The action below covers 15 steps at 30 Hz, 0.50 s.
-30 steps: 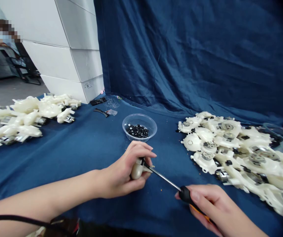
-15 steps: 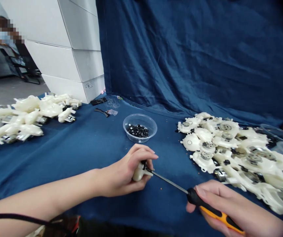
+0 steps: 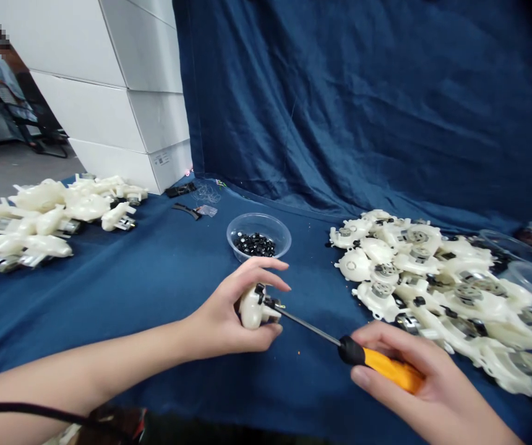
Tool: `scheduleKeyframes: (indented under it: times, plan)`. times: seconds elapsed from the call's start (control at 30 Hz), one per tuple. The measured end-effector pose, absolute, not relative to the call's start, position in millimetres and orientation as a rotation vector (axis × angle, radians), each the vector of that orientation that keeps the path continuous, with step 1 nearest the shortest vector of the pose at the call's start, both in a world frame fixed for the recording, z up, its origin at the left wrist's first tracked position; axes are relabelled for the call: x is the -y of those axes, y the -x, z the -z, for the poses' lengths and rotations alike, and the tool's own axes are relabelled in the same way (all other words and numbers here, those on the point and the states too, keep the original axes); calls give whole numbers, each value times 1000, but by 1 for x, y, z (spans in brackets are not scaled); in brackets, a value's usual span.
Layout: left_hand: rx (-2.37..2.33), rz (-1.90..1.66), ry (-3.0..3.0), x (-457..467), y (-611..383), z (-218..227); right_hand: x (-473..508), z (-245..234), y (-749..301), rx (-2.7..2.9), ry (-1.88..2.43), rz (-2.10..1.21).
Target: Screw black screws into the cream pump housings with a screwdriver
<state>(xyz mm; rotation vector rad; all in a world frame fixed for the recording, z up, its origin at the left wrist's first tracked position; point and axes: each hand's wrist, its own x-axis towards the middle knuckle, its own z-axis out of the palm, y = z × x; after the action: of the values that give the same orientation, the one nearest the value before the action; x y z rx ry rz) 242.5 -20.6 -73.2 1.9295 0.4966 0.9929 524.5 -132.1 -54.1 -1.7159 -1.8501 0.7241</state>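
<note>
Held in my left hand (image 3: 229, 312) is a cream plastic housing (image 3: 251, 308) with a black part and a bit of metal at its right side. The thumb lies under it and the fingers arch over the top. My right hand (image 3: 400, 364) grips the yellow-and-black handle of a screwdriver (image 3: 389, 368). Its shaft points left, and the tip meets the black part on the housing; the exact contact is too small to make out. Just beyond my left hand stands a clear plastic bowl (image 3: 284, 238) of small black pieces (image 3: 257, 244).
Many cream housings with motors (image 3: 437, 278) are heaped on the right, and another group of housings (image 3: 43, 216) lies on the left. White boxes (image 3: 103, 105) are stacked behind. A black cable (image 3: 29, 408) crosses my left forearm. A person (image 3: 4, 74) sits far left.
My right hand has changed its grip on the screwdriver handle, with the thumb now below and more yellow showing. The left fingers have lifted slightly, exposing more of the housing. The view has shifted a little.
</note>
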Motion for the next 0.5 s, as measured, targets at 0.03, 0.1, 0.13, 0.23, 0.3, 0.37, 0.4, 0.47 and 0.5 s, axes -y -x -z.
scheduleKeyframes:
  times: [0.03,0.1,0.13,0.23,0.3,0.37,0.4,0.47,0.5]
  plan:
    - [-518,-957,-1920,19,-243,73,131,56,-526,1954,1638,-489]
    - [-560,-855,-1850,15,-244,74,130,60,-530,2138,1448,-31]
    - [-563,-829,-1821,13,-244,75,128,61,-532,2197,1374,162]
    - [-569,-810,-1826,8,-244,81,125,60,-536,2315,1309,417]
    - [-554,-784,-1843,7,-244,85,122,58,-538,2359,1311,328]
    - [-547,-738,-1827,7,-243,86,119,54,-538,2359,1306,167]
    - [-544,-723,-1810,8,-242,86,118,52,-537,2346,1310,97]
    - [-550,-707,-1774,9,-242,84,115,48,-534,2306,1360,-50]
    - [-553,-701,-1759,9,-242,84,114,46,-532,2277,1410,-146]
